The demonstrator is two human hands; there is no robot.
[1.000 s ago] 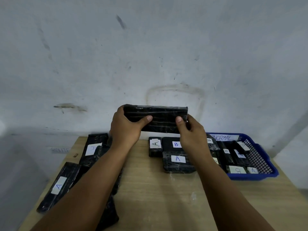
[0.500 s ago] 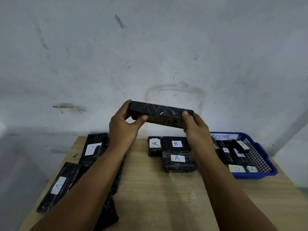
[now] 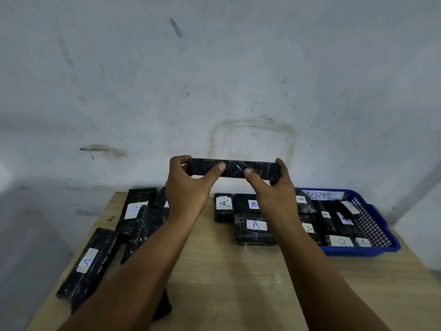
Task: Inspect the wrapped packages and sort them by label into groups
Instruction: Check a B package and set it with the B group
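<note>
A stained white wall (image 3: 238, 68) rises behind a pale wooden table (image 3: 238, 283). Above the table's far edge, a person holds one long black wrapped package (image 3: 235, 167) level in the air. The left hand (image 3: 188, 187) grips its left end and the right hand (image 3: 272, 189) its right end, thumbs pressed on the near face.

A second ago the package's broad face was turned toward the camera; it has since been rolled so only a narrow edge shows. This looks like turning it over in search of a label, and none is visible yet, so its group is probably still undecided.

The wrap is glossy and creased, with pale streaks of light. On the table's left lie long packages, one marked A (image 3: 87, 261). In the middle sit shorter ones marked A (image 3: 255, 225) and B (image 3: 253, 204). At right, a blue mesh basket (image 3: 381, 225) tagged with a partly hidden word ending "NORMAL" holds more.
</note>
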